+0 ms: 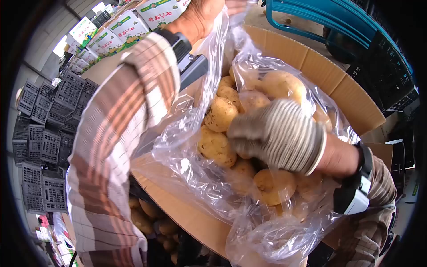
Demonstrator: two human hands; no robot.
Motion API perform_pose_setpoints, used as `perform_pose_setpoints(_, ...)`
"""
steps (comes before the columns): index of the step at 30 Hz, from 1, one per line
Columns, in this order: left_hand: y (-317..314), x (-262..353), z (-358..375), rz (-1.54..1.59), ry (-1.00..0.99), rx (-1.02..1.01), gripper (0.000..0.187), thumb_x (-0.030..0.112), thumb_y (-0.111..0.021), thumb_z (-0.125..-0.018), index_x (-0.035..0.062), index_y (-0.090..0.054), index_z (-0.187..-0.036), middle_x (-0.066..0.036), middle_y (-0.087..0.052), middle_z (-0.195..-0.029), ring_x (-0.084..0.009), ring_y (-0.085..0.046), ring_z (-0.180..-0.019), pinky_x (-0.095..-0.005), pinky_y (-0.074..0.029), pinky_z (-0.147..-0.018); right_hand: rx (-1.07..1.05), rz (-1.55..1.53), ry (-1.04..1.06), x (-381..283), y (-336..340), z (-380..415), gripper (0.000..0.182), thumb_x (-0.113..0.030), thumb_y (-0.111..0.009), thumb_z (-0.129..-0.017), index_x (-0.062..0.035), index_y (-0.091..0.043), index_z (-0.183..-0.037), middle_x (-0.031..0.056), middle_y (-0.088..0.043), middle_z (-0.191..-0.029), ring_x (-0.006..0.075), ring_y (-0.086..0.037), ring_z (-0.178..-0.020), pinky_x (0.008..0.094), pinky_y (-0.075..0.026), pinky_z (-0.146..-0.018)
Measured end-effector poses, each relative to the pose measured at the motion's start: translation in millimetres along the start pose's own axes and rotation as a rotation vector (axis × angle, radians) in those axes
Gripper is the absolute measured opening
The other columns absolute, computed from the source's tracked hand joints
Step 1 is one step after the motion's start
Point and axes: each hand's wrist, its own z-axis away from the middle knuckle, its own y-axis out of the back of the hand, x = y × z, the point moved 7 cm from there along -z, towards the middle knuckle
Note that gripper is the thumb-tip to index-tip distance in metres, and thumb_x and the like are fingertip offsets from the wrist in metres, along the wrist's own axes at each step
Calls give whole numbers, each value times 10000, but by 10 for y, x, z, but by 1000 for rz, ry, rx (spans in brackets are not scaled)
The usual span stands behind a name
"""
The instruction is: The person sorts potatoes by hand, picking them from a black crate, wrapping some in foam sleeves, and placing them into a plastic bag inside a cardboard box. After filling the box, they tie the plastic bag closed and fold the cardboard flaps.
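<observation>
My right hand (278,135), in a striped grey-and-white knit glove, is over the potatoes (221,114) inside a clear plastic bag (178,149). Its fingers are curled inward and slightly blurred; what they hold, if anything, is hidden. At the top edge, my left hand (202,20) is bare and closed on the upper part of the bag, pulling the film taut; its fingertips are partly out of frame. The bag lines an open cardboard box (311,62). Several yellow potatoes, some with dirt specks, show through its mouth and under the film.
Below the box more potatoes (153,218) lie in a dark container. Black plastic crates (46,147) are stacked at the left. Printed white cartons (126,26) stand at the upper left. A teal metal frame (320,15) and a black crate (382,73) are at the upper right.
</observation>
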Motion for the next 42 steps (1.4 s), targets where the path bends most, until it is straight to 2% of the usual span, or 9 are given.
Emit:
perform_pose_setpoints(3,-300,321,651,240,39,-153,272,172,-402,-941,8,-544,-1104,-140,-613,-980,-221,-604,-887,-347,-453,-869,408,-193,-53,399,381,91,168,-120,-608,-799,-70,-660,-950,61,-662,-798,206,-631,-731,275,-509,-691)
perform_pose_setpoints(8,166,771,2232,61,5,646,161,117,-482,-862,35,-543,-987,-19,-505,-670,-92,-452,-547,-281,-416,-597,584,299,-428,1123,858,73,192,-159,-628,-781,-68,-648,-948,108,-666,-822,269,-640,-745,347,-508,-690)
perform_pose_setpoints(14,-668,865,2728,-588,95,257,134,83,-476,-792,-15,-562,-826,-220,-623,-931,-310,-592,-953,-411,-428,-884,488,1098,-309,1059,746,-765,349,-200,-611,-769,-128,-548,-1105,120,-613,-1003,282,-599,-932,370,-499,-763)
perform_pose_setpoints(23,-396,826,3121,-412,24,525,164,97,-464,-845,-21,-577,-861,-270,-598,-1039,-301,-592,-983,-383,-436,-878,173,767,-420,1926,728,-1683,229,-185,-606,-751,-82,-658,-949,184,-645,-925,339,-624,-862,404,-493,-750)
perform_pose_setpoints(29,-592,769,3251,-652,88,181,162,63,-480,-835,-10,-612,-894,-195,-635,-997,-326,-611,-981,-370,-472,-840,-112,674,-396,1125,-23,-2082,268,-226,-517,-830,-53,-661,-976,165,-650,-973,301,-627,-927,373,-495,-777)
perform_pose_setpoints(34,-700,838,3435,-631,85,227,143,-13,-483,-833,-13,-596,-921,-189,-640,-975,-324,-600,-1011,-368,-476,-843,-34,356,288,-514,-720,-1493,141,-164,-542,-795,-58,-607,-864,137,-630,-806,313,-612,-792,376,-485,-666)
perform_pose_setpoints(37,-790,964,3502,-534,87,345,140,-37,-490,-835,-17,-602,-916,-190,-638,-965,-310,-608,-998,-357,-481,-831,-231,272,219,-1242,-618,-754,143,-151,-553,-801,-76,-600,-913,125,-578,-669,323,-607,-657,397,-487,-543)
perform_pose_setpoints(41,-1087,1136,3317,-695,-99,240,109,-27,-527,-829,-29,-606,-904,-145,-646,-938,-315,-632,-912,-327,-494,-800,121,-95,193,-1270,-448,-191,345,-225,-605,-802,-91,-555,-1116,139,-619,-835,286,-623,-689,366,-505,-646)
perform_pose_setpoints(42,-1134,1102,3279,-619,-49,218,134,-9,-547,-817,-8,-614,-934,-147,-635,-988,-322,-609,-963,-340,-480,-833,-147,-66,23,-1061,-582,-162,325,-186,-621,-790,-54,-576,-1083,142,-625,-892,265,-624,-741,343,-499,-692)
